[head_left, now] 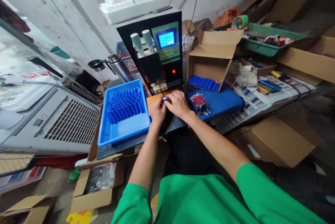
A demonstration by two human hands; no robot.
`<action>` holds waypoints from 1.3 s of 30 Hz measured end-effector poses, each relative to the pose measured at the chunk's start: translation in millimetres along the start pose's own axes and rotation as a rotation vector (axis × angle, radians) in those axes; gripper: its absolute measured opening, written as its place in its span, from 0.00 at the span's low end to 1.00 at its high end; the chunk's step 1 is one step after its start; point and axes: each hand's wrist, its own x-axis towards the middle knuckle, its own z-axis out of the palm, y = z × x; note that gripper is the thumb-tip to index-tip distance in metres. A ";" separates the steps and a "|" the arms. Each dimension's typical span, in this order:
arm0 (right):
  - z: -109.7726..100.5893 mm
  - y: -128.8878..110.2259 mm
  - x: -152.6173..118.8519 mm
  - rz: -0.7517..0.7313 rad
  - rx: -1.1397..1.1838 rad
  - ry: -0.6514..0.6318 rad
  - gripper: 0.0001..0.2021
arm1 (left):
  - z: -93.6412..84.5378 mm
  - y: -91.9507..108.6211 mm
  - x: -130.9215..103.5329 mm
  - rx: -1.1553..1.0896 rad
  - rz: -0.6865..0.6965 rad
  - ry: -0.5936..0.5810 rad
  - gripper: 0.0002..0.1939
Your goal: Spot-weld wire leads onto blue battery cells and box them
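My left hand [157,111] and my right hand [178,103] meet in front of a black welding machine [167,51], their fingers closed around a small blue cell [164,98]. The cell's end faces up, just below the machine's metal tips. Beneath them lies an orange sheet [151,102]. On the left, a light-blue tray [117,135] holds rows of blue cells [125,107]. To the right, red and black wires [201,103] lie in a pile on a blue surface [225,100], in front of an open cardboard box [211,64] with more blue cells.
A steel flask [119,67] stands behind the tray. Foam [136,6] lies on top of the machine. A green bin [272,35] with wires and tape is at the back right. Cardboard boxes [280,140] sit lower right and lower left.
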 end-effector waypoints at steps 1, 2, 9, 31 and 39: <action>1.0 0.7 1.4 -0.003 0.000 0.004 0.12 | 0.2 0.1 0.6 0.006 -0.010 0.000 0.13; 2.1 1.3 3.1 -0.006 -0.001 0.006 0.12 | 0.5 0.1 1.2 0.012 -0.021 0.000 0.12; 12.8 5.8 8.4 -0.037 0.057 0.116 0.15 | 2.4 -0.5 4.0 -0.026 -0.044 0.001 0.12; 40.8 19.0 -48.6 -0.202 0.273 0.407 0.13 | -1.0 12.4 4.6 -0.018 -0.107 -0.019 0.09; 50.2 18.7 -61.6 -0.179 0.327 0.297 0.12 | -2.4 16.1 4.0 -0.008 -0.123 -0.010 0.08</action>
